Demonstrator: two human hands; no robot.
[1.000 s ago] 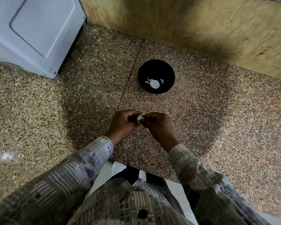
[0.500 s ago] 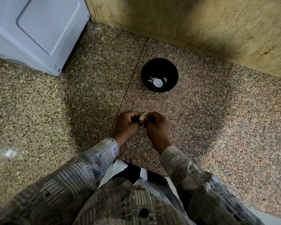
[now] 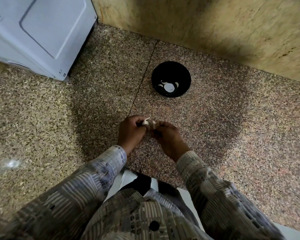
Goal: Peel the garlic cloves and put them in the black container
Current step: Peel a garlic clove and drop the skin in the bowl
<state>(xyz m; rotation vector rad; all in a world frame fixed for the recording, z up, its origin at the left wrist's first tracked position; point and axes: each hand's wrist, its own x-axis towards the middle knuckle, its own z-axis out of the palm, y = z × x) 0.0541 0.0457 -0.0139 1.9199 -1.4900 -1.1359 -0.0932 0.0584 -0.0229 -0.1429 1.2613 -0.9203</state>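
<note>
Open stretch of granite counter (image 3: 163, 108) before black container (image 3: 163, 70); white appliance (image 3: 42, 32) left, wall (image 3: 197, 23) close behind.

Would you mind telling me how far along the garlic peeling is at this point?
Done: a few pale pieces, apparently peeled cloves, lie in the black container. In hand: the left hand and right hand pinch one garlic clove between them. Left: finishing its peel and dropping it in; no others visible.

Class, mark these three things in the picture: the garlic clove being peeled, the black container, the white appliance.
garlic clove (image 3: 146, 122): head view, its exposed pale surface.
black container (image 3: 170, 70): head view, bare far inner wall.
white appliance (image 3: 42, 30): head view, its flat recessed panel.
</note>
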